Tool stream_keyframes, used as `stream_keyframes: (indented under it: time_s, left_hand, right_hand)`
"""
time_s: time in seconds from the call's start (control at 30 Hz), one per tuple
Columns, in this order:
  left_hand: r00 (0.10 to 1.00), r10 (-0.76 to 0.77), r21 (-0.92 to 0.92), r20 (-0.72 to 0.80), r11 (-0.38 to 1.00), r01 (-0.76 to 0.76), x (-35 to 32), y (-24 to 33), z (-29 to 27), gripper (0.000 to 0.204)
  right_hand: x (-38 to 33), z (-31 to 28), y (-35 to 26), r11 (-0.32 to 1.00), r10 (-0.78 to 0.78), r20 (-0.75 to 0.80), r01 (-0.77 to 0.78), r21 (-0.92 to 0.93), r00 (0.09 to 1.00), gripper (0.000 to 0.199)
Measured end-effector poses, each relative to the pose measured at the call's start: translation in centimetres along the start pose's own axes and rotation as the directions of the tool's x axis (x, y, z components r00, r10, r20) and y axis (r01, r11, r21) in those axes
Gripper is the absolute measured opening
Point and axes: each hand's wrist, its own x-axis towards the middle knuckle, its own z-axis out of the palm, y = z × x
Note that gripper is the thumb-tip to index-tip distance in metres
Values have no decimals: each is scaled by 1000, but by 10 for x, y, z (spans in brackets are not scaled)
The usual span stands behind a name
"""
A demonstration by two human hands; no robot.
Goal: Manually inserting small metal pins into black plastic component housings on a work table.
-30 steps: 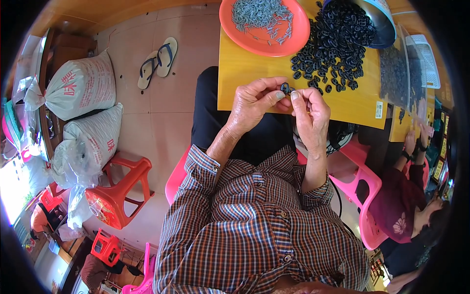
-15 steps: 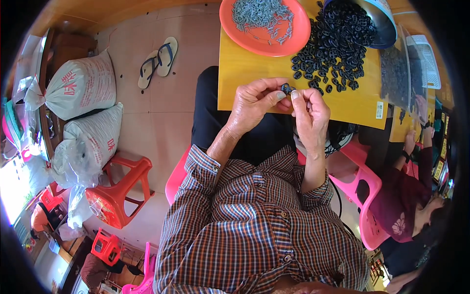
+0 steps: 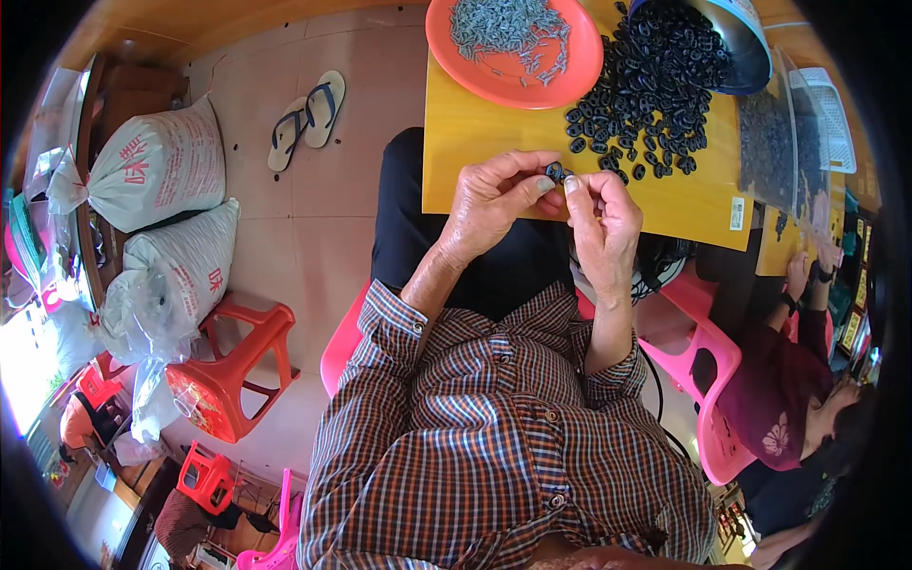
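Note:
A small black oval plastic part [image 3: 555, 172] is pinched in the fingertips of my left hand [image 3: 489, 204], over the near edge of the yellow table. My right hand [image 3: 606, 228] is closed in a pinch at the same part, its thumb against the right side. Whether a small pin sits between those fingers is hidden. Just beyond my hands lies a heap of similar black parts [image 3: 655, 85], several with two holes. To its left, an orange plate [image 3: 475, 84] carries many small grey metal pins or screws [image 3: 508, 33].
A metal bowl [image 3: 750, 57] lies tipped at the heap's far right. A clear upright panel [image 3: 768, 133] and a white basket [image 3: 828, 119] stand to the right, with another person's hands [image 3: 803, 275] beyond. White sacks [image 3: 166, 166], a red stool [image 3: 237, 366] and flip-flops [image 3: 306, 122] are at left.
My hands and the black part stay almost in place, with only a slight shift of the right hand. At the far right, the other person's raised hand has come down.

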Motion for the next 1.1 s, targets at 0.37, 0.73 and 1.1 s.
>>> stream_keyframes:
  time_s: [0.37,0.73,1.1]
  left_hand:
    - [1000,17,-21,4,1000,-17,0,-2,0,26]
    - [1000,-29,-42,9,999,29,0,-2,-1,24]
    - [997,-56,-15,59,998,57,0,-2,-6,24]
  right_hand:
    - [-1,3,-5,982,108,26,-111,152,994,11]
    - [0,0,-2,988,119,47,-123,90,992,12]
    - [9,-17,13,798,310,288,-413,439,906,14]
